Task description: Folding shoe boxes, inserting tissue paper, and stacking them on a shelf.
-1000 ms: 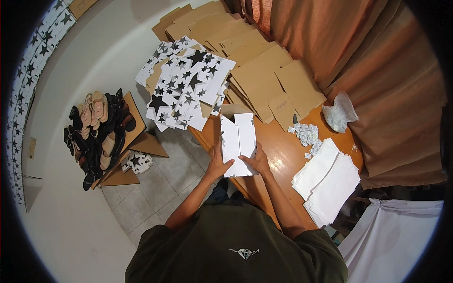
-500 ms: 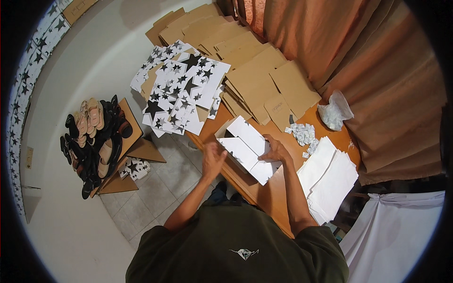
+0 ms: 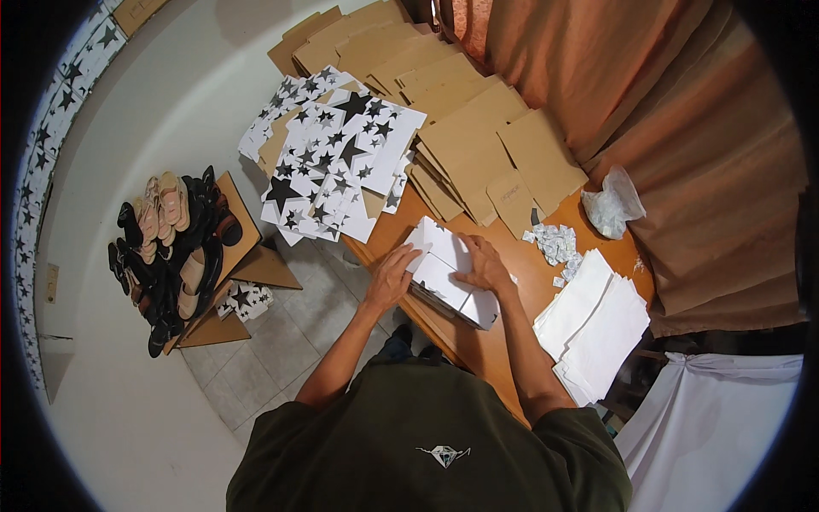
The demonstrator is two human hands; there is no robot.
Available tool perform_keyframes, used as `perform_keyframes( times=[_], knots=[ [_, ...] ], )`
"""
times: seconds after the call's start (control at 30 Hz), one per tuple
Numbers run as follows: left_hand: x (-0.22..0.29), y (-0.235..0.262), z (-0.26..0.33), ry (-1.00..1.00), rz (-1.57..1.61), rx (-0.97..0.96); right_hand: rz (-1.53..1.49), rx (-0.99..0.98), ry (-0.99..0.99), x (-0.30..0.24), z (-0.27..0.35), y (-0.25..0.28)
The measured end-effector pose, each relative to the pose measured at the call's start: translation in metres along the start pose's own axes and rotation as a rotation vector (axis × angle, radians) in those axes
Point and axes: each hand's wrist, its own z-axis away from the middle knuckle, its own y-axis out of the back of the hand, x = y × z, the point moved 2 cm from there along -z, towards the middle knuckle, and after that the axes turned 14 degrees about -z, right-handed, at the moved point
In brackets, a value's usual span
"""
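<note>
A white cardboard box (image 3: pixel 444 261) rests on the wooden table in front of me, with its top flaps folded inward nearly level. My left hand (image 3: pixel 394 271) is at the box's left end, fingers curved against the flap edge. Across the right part of the box lies my right hand (image 3: pixel 488 266), its thumb on the top flaps and its fingers over the far side. Both hands hold the box between them. Its inside is hidden by the flaps.
Flattened brown cardboard (image 3: pixel 465 136) and star-printed box sheets (image 3: pixel 341 162) cover the table's far side. White paper sheets (image 3: pixel 589 328), small white packets (image 3: pixel 556 245) and a clear plastic bag (image 3: pixel 612 203) lie to the right. Shoes (image 3: pixel 175 247) are piled on cardboard at left.
My left hand has moved from beside the box onto its left end. The raised flap there is now folded down, and the box has turned slightly. My right hand has shifted along the box.
</note>
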Motion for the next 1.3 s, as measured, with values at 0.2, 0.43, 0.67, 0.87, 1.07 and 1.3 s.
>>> perform_keyframes(
  times=[0.2,0.43,0.67,0.87,1.07,1.3],
  knots=[
    [0.003,0.001,0.000,-0.008,-0.024,-0.056,0.015,0.111,0.151,-0.025,-0.024,-0.021],
    [-0.007,-0.008,0.004,-0.015,-0.033,-0.112,0.115,0.137,0.242,-0.020,-0.031,-0.020],
    [-0.007,-0.013,0.008,-0.047,-0.092,-0.146,0.088,0.160,0.265,-0.021,-0.029,-0.021],
    [-0.001,-0.008,0.003,-0.092,-0.105,-0.100,0.057,0.112,0.156,-0.023,-0.026,-0.023],
    [0.013,-0.010,-0.002,-0.043,-0.224,-0.114,0.095,0.099,0.157,-0.015,-0.018,-0.025],
    [0.000,-0.025,-0.027,0.317,-0.168,-0.108,0.019,0.419,-0.024,0.020,0.026,0.003]
  ],
)
